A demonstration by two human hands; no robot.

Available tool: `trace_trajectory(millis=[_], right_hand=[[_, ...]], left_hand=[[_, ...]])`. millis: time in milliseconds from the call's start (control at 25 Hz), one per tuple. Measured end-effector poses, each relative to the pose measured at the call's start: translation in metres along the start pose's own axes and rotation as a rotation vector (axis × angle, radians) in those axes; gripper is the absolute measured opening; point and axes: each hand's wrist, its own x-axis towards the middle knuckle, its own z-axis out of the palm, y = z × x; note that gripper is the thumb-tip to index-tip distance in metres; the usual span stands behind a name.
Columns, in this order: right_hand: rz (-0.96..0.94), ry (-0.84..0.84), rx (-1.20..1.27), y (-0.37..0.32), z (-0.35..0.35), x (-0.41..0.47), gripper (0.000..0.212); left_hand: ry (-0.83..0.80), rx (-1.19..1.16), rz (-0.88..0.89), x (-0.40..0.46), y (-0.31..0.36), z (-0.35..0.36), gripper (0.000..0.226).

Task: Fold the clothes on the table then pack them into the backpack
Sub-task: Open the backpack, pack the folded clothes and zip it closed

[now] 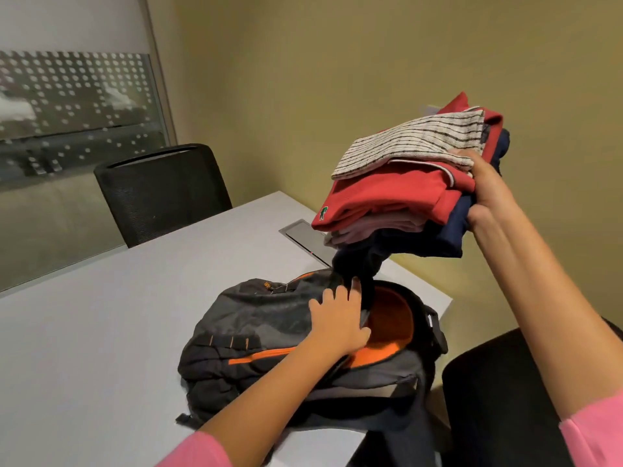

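You're in an office meeting room. Beyond your left hand [337, 318] a pale conference table [101, 315] has a cable hatch [303, 235] set in its top, a black mesh office chair [161, 193] stands behind, and a frosted, dotted glass partition [77, 96] runs alongside.

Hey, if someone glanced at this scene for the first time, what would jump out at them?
The stack of folded clothes, red and striped on top, held up at the right by the right hand. Below it, the dark backpack lies on the white table, its orange-lined mouth held open by the left hand.
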Motion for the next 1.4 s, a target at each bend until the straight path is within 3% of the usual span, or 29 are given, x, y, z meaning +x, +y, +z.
trace_trajectory(millis=[200, 400, 560, 760, 960, 1080, 1200, 1400], right_hand=[[-0.016, 0.016, -0.004, -0.015, -0.032, 0.010, 0.031], [0.019, -0.111, 0.016, -0.012, -0.039, 0.012, 0.020], [0.075, -0.147, -0.068, -0.001, -0.032, 0.010, 0.038], [0.166, -0.199, -0.146, 0.043, -0.017, -0.002, 0.047], [0.322, -0.221, 0.046, 0.115, -0.019, -0.021, 0.032], [0.453, -0.146, -0.005, 0.154, -0.036, -0.033, 0.029], [0.388, -0.044, -0.216, 0.179, -0.053, -0.037, 0.033], [0.294, -0.100, -0.336, 0.197, -0.047, -0.039, 0.045]], left_hand=[[0.094, -0.030, -0.168, 0.030, -0.028, -0.028, 0.032], [0.300, -0.064, -0.287, 0.043, -0.103, -0.065, 0.021], [0.426, -0.084, -0.381, 0.038, -0.150, -0.090, 0.012], [0.556, -0.165, -0.387, 0.030, -0.152, -0.110, 0.019], [0.649, -0.298, -0.389, 0.027, -0.149, -0.109, 0.021], [0.700, -0.353, -0.426, 0.020, -0.161, -0.114, 0.023], [0.711, -0.362, -0.441, 0.015, -0.175, -0.115, 0.031], [0.593, -0.318, -0.408, 0.029, -0.167, -0.097, 0.021]])
